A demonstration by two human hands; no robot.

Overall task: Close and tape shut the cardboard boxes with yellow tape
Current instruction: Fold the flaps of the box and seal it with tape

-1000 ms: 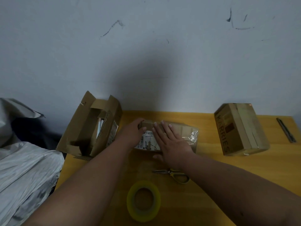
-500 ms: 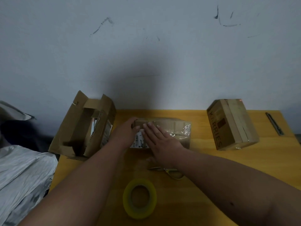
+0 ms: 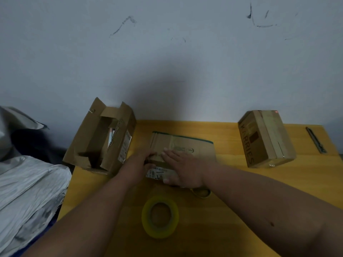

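Left hand grips middle cardboard box at its left end; right hand flat on top, fingers straight. Yellow tape roll near on bench.

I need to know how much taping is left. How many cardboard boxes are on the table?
3: an open box at the left edge, a middle box under both hands, and a closed box at the right. None appear hidden.
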